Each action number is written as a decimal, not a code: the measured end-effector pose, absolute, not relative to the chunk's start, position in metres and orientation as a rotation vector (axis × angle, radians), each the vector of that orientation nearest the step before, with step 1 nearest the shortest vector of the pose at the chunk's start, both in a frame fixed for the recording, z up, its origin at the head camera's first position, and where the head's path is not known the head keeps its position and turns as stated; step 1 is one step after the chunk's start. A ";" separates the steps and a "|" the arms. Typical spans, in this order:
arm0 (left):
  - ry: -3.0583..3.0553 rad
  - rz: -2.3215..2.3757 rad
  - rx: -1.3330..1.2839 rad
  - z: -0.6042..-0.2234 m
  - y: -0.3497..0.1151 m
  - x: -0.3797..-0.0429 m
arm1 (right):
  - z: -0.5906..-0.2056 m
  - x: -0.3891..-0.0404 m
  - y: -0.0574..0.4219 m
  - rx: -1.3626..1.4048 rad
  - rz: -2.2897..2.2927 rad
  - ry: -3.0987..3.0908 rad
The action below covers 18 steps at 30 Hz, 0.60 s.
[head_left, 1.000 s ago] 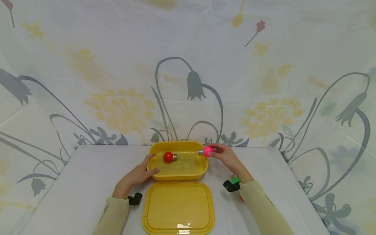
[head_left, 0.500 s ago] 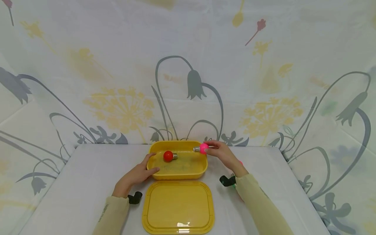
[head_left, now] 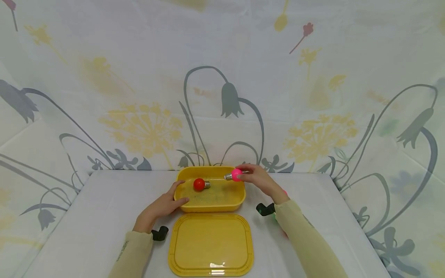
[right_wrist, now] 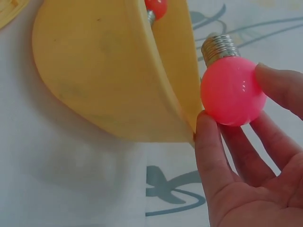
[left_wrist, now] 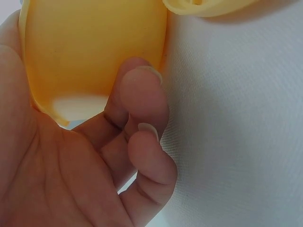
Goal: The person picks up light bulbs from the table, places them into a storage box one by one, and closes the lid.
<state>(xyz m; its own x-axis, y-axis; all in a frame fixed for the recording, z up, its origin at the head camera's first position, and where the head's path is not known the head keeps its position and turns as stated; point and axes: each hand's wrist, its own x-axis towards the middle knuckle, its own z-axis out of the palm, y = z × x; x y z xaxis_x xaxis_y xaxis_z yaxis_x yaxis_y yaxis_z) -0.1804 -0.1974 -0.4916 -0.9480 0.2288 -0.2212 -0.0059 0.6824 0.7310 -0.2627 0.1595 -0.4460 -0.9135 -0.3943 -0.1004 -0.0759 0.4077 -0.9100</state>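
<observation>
A pink light bulb [head_left: 237,175] with a silver screw base is pinched in my right hand [head_left: 260,179], over the right end of a yellow plastic container [head_left: 212,209]. The right wrist view shows thumb and fingertips round the pink globe [right_wrist: 233,91], its base pointing away from the palm. My left hand [head_left: 163,206] grips the container's left end, thumb at the front rim and fingers at the left side. In the left wrist view, curled fingers [left_wrist: 144,97] lie against the yellow wall [left_wrist: 94,47]. Inside the container lies a red light bulb [head_left: 199,185] on its side.
A yellow lid [head_left: 211,245] lies flat in front of the container. Partly hidden by the right forearm are a pink thing [head_left: 285,192] and a green one [head_left: 276,217] on the white tabletop [head_left: 104,216]. A flower-patterned cloth [head_left: 222,46] hangs behind.
My right hand has moved left with the pink bulb, from the container's right rim to over its inside. The left hand, the container and the red bulb have stayed put.
</observation>
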 end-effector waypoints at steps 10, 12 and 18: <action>2.590 1.166 0.185 -0.491 -0.197 -0.179 | -0.446 -0.268 0.149 -0.434 -1.459 2.354; 2.590 1.171 0.183 -0.491 -0.197 -0.179 | -0.447 -0.269 0.147 -0.446 -1.458 2.348; 2.601 1.172 0.180 -0.488 -0.196 -0.177 | -0.445 -0.270 0.140 -0.490 -1.449 2.345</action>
